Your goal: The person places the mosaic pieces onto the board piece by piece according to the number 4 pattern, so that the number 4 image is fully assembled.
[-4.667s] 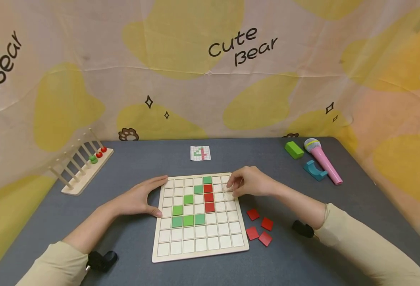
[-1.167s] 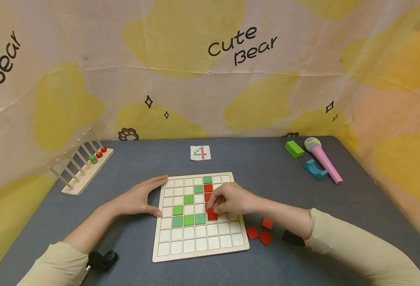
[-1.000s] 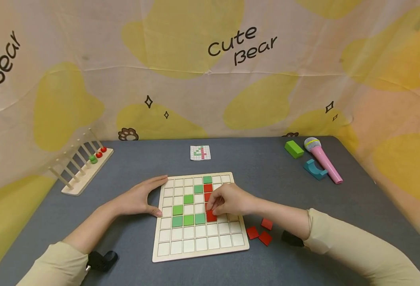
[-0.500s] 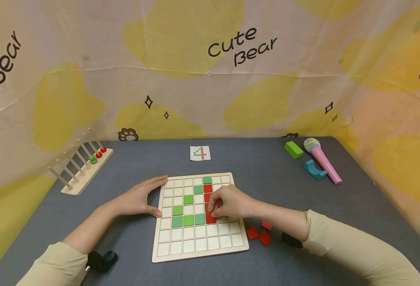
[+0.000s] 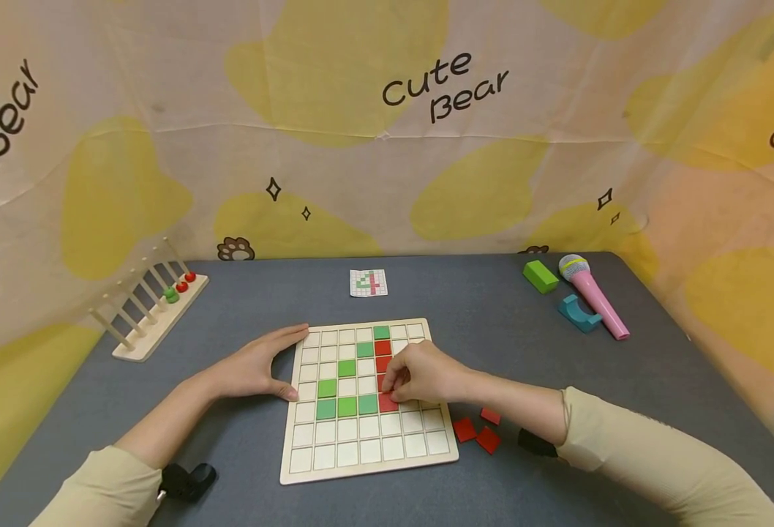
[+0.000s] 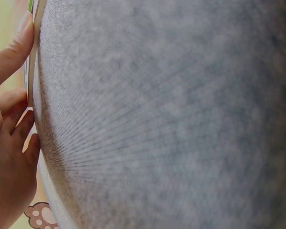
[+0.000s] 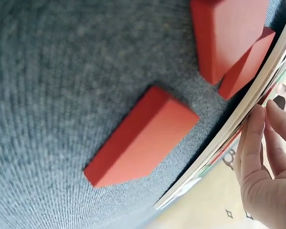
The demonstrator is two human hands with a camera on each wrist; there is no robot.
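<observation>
A pale wooden grid board [image 5: 370, 471] lies on the dark table with several green tiles [image 5: 347, 407] and a column of red tiles [image 5: 383, 348] in its cells. My right hand [image 5: 429, 372] reaches over the board, thumb and fingertips pinched on the lowest red tile [image 5: 388, 403] of that column, which appears flat in its cell beside the green row. Along the board's left side, my left hand [image 5: 249, 366] has its thumb and fingers spread and touching the edge. The left wrist view shows those fingers [image 6: 19, 47] against the board's rim.
Three loose red tiles [image 5: 464, 430] lie right of the board. Behind it is a small pattern card [image 5: 368, 282]. A peg rack with beads [image 5: 163, 318] stands left. A green block [image 5: 540, 277], blue arch [image 5: 579, 313] and pink toy microphone [image 5: 594, 296] lie back right.
My right hand has moved from the board's right edge to the red column with a red tile taken from the loose group, and the tile has settled into the cell. The left hand stays still.
</observation>
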